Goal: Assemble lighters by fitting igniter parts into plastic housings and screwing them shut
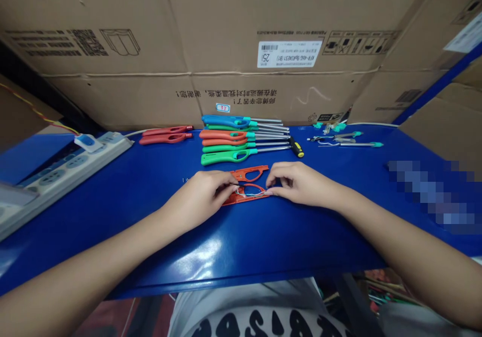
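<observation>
Two orange lighter handle halves lie in front of me. The near half (pixel 246 197) has its inner side up, with thin white and blue wires (pixel 251 194) running across its trigger opening. My left hand (pixel 205 191) covers its left part, thumb and forefinger pinched at the left end of the wires, where a small dark bit shows. At the right tip of this half, my right hand (pixel 293 181) is closed, thumb and forefinger pinching the other end of the wires. The far half (pixel 253 174) rests just behind, between my hands.
Behind are several lighters (pixel 226 151) in green, orange and blue with metal tubes, and a black-and-yellow screwdriver (pixel 296 147). Red handle pieces (pixel 165 135) lie left, loose tubes with wires (pixel 352 143) right. A power strip (pixel 64 174) borders the left; cardboard (pixel 226 50) walls the back.
</observation>
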Demonstrator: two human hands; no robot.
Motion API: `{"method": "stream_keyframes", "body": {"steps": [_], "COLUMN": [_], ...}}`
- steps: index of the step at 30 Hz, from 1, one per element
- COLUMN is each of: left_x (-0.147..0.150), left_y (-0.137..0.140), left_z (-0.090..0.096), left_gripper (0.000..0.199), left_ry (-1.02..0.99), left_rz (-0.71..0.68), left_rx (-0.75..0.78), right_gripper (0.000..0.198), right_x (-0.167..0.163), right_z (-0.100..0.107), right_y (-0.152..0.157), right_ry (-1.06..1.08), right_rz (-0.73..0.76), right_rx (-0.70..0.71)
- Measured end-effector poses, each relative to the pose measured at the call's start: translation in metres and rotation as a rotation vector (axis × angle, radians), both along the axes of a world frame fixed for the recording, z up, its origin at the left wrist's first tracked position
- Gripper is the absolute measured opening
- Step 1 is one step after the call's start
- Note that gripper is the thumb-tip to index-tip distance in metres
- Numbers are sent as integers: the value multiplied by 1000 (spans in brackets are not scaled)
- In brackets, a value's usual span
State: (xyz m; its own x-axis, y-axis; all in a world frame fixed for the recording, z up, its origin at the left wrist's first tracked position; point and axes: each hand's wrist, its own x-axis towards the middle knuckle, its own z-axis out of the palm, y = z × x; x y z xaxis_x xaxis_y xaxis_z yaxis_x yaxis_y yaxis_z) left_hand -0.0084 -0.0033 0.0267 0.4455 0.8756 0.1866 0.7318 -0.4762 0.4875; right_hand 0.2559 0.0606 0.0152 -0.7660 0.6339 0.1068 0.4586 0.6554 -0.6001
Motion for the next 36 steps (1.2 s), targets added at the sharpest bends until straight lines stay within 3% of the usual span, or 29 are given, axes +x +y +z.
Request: {"method": "stream_keyframes", "body": {"steps": [5,13,18,36], "left_x": [0,3,3,0], "left_y": [0,-3,-3,1], "left_z": [0,1,1,-4], "left_gripper": [16,17,16,15], "left_ry": [-21,-30,-36,-22], "left_rz": [-16,28,19,-24], "left_rx": [-16,-47,-30,16], "right_gripper": [26,16,9,12], "right_x": [1,-14,-22,-25], "right_z": [3,-1,-4,-4], "right_y": [-6,-26,-29,-30], "right_ry": [77,-123,-112,-94], "right_rz": [85,30,2,-3], "right_rx": [-33,202,157,126]}}
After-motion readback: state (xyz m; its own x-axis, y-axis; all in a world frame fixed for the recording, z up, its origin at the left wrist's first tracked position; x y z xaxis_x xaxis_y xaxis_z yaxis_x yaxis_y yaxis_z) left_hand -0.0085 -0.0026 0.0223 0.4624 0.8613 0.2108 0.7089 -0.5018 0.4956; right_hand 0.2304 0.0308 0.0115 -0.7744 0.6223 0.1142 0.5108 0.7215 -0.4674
